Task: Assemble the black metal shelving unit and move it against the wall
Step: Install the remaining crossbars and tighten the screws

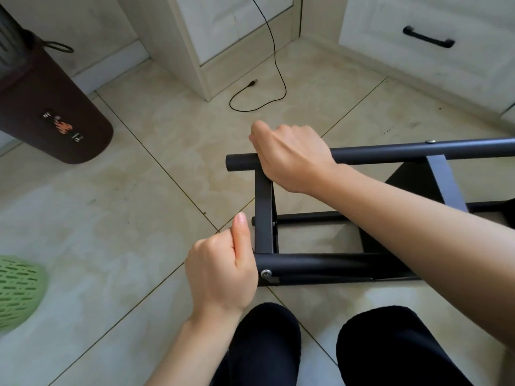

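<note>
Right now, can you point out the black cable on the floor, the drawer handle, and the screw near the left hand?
black cable (282,79), head view, on its curved run.
drawer handle (428,37), head view, mid-bar.
screw (266,273), head view, its silver head.

Both forearms are bare to the edge of the frame, with no sleeve showing on either. The left hand (223,270), at the lower centre, carries no ring, watch or glove, and its thumbnail is short and unpainted. The right hand (292,156), at the centre, is likewise unadorned. At the bottom of the frame two rounded black slippers (267,344) of a soft, matte cloth cover the feet.
</note>
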Motion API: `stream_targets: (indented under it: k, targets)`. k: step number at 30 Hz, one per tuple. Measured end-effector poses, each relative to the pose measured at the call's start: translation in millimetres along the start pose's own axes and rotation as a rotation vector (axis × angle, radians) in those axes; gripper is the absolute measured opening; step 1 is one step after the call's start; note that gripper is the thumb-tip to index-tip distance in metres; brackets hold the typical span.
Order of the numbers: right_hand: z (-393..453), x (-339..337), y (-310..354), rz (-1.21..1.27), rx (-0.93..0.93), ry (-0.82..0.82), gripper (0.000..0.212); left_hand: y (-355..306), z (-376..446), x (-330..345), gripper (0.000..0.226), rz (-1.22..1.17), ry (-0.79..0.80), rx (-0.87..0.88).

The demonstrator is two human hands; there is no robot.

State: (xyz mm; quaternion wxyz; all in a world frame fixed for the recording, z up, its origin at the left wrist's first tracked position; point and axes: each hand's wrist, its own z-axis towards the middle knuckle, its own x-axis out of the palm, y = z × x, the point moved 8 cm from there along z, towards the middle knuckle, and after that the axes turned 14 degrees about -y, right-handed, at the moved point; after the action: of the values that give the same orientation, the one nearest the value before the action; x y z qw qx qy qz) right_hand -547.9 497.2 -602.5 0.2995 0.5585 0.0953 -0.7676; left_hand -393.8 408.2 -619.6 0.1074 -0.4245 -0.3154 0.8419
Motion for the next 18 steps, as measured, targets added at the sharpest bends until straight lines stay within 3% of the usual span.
stream_targets:
  k: [10, 15, 18]
  targets:
    - [-4, -1, 5, -0.008, -0.017, -0.029, 0.014, -1, 3, -4, 0.045, -0.027, -0.021, 0.06]
    - [-6, 2, 11, 0.0, -0.025, -0.03, 0.015, -18, -2, -16, 0.044, -0.014, -0.056, 0.411]
    - [-6, 1, 11, -0.006, -0.022, -0.037, 0.015, -26, -5, -15, 0.042, -0.086, 0.014, 0.636]
